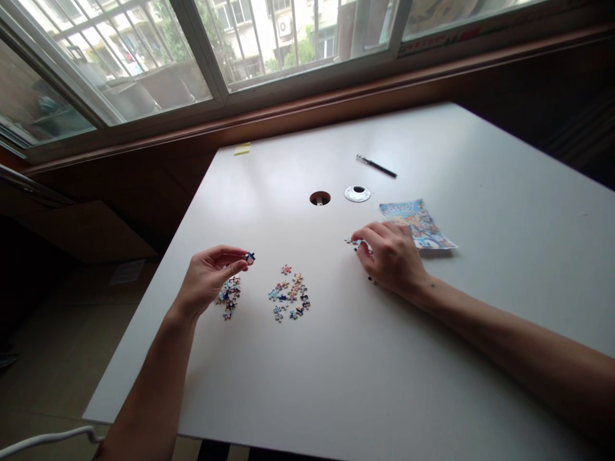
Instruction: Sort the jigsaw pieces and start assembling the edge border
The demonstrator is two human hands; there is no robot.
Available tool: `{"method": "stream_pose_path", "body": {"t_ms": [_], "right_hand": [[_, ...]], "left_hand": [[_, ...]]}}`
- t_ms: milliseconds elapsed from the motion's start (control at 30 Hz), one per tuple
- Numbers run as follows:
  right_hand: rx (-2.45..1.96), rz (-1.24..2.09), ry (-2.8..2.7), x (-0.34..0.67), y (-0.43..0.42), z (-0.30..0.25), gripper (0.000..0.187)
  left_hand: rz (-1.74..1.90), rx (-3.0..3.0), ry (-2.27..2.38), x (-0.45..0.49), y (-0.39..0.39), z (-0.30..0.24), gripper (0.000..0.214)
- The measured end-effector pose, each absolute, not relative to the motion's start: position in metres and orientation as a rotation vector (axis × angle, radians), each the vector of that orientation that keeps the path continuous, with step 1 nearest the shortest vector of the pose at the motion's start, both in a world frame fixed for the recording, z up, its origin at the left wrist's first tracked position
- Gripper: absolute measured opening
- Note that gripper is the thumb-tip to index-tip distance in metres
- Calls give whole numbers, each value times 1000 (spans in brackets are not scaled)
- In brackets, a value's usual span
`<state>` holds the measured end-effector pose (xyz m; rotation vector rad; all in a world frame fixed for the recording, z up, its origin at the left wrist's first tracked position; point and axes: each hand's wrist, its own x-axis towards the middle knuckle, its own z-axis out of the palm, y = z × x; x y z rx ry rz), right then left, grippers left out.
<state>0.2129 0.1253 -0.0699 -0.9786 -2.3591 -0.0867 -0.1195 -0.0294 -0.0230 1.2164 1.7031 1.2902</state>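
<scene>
Progress judged early: almost every jigsaw piece lies loose and unjoined. Left hand [206, 275] has thumb and forefinger pinched on one dark puzzle piece [249, 257], lifted just clear of the worktop [432, 358]. Directly beneath those fingers sits a small heap of pieces [229, 298]; a wider scatter of pieces [289, 294] lies beyond the fingertips, between the two hands. Right hand [391, 256] rests palm down with its fingers curled over a few pieces [352, 241] at the fingertips. Cannot tell whether these are gripped or only pressed, nor whether they are joined. If they are, that is the only assembled part; the heap and the scatter are all left to place. Printed reference picture [417, 224] lies flat just behind the right knuckles, partly covered by them. Past the fingers of both hands: an open cable hole [319, 198], its round cap [357, 193] set just beside it, and a pen [376, 166] farther on. Worktop is plain white and matt, with a yellow sticky note [242, 148] near its far edge. Room is dim, with daylight only from a barred window [192, 51] above a brown sill.
</scene>
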Motion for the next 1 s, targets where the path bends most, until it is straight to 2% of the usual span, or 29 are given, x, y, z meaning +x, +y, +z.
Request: {"method": "stream_pose_path", "body": {"t_ms": [333, 1000], "right_hand": [[-938, -99, -2348, 213, 126, -70, 17], [-936, -70, -2349, 213, 125, -72, 19]], "left_hand": [[894, 1730, 1880, -101, -28, -28, 22], [545, 2085, 1957, -95, -22, -43, 17]]}}
